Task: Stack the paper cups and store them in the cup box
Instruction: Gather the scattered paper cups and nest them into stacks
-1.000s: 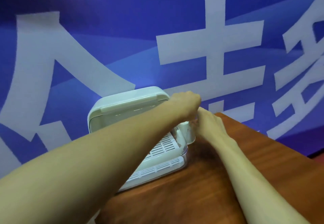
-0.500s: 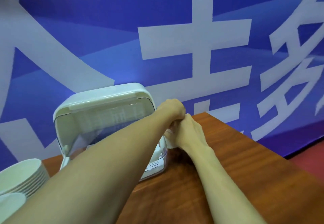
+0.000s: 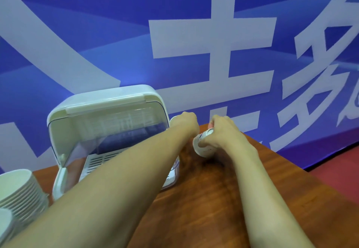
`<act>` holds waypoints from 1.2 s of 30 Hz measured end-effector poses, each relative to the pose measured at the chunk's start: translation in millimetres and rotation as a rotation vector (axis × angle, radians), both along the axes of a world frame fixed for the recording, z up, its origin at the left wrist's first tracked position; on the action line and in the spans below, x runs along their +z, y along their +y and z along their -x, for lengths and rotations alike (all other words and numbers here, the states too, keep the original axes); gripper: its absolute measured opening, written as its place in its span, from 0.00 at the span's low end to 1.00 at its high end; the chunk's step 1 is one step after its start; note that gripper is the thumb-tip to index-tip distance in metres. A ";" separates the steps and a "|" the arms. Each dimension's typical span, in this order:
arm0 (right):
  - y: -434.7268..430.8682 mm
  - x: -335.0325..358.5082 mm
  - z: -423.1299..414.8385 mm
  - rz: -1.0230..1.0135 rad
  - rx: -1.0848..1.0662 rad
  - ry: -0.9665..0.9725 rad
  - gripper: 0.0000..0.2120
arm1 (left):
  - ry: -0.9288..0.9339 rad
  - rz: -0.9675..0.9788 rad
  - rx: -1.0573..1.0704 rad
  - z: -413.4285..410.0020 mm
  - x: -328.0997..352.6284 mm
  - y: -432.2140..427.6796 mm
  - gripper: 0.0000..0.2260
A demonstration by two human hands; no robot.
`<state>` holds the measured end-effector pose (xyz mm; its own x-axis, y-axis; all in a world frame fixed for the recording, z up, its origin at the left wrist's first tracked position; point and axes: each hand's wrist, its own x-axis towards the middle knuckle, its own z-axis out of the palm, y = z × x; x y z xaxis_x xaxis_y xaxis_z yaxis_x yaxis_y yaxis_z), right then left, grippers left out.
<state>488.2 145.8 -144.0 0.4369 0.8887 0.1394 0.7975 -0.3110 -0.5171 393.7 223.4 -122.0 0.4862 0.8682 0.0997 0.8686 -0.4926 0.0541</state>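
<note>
While the right hand (image 3: 223, 133) curls its fingers round a white paper cup (image 3: 203, 147), the cup is tipped well off upright. Its long axis slants from upper right down to lower left, with the lower end nearer the camera. Blur hides which end is the mouth, and whether the cup touches the desk (image 3: 194, 199). It sits near the desk's far edge, just right of the cup box (image 3: 104, 100).

The left hand (image 3: 184, 121) is close beside it with fingers curled under. A white rounded edge shows at its left side, but I cannot tell whether the hand holds anything.

The cup box stands with its lid swung up and its front open, showing a slatted tray (image 3: 101, 159). The left forearm crosses that opening and covers much of the tray. A stack of white bowls (image 3: 17, 187) sits at the desk's left edge. A blue banner (image 3: 116, 34) with large white characters fills the background.
</note>
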 end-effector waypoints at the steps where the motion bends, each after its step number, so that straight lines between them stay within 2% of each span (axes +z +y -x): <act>1: -3.7 0.1 0.8 -0.007 -0.025 0.004 0.27 | 0.009 -0.042 -0.008 1.4 -1.7 -3.1 0.04; 6: -17.8 3.7 -8.7 0.259 -0.184 -0.043 0.28 | 0.037 -0.209 -0.104 1.0 -6.1 -14.0 0.06; 7: -19.2 5.6 -11.9 0.263 -0.206 -0.038 0.28 | 0.040 -0.232 -0.118 1.9 -7.2 -14.9 0.07; 9: -18.4 5.9 -15.5 0.139 -0.250 -0.071 0.25 | 0.049 -0.264 -0.134 5.9 -7.7 -18.7 0.07; 11: -13.2 -1.5 -11.8 0.002 -0.180 -0.108 0.26 | 0.063 -0.275 -0.153 10.4 -7.4 -22.3 0.05; 14: -7.2 -15.8 -4.1 0.037 0.038 -0.064 0.32 | 0.081 -0.276 -0.166 17.4 -8.1 -27.2 0.04; 16: -7.4 -19.1 -3.9 0.081 0.072 -0.008 0.27 | 0.092 -0.277 -0.186 21.1 -6.8 -31.3 0.05; 21: -15.2 5.9 -12.7 0.002 0.047 0.041 0.06 | 0.051 -0.250 -0.232 28.8 8.3 -49.9 0.06; 23: -21.3 17.4 -12.0 0.009 0.037 -0.029 0.04 | 0.050 -0.257 -0.246 32.7 16.4 -62.2 0.07; 27: -46.8 38.3 -0.9 0.135 -0.001 -0.180 0.05 | 0.085 -0.313 -0.290 45.1 31.0 -92.1 0.07; 31: -94.3 73.7 21.3 -0.147 -0.118 -0.388 0.07 | 0.100 -0.454 -0.334 70.2 58.2 -127.8 0.06; 36: -147.7 77.3 70.7 -0.289 -0.102 -0.503 0.06 | 0.054 -0.637 -0.352 122.5 83.2 -173.5 0.08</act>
<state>417.6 -1.9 -66.7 0.3355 0.7405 0.5823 0.9402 -0.3019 -0.1578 271.2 49.9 -38.8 0.7443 0.4409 0.5016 0.6462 -0.6651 -0.3743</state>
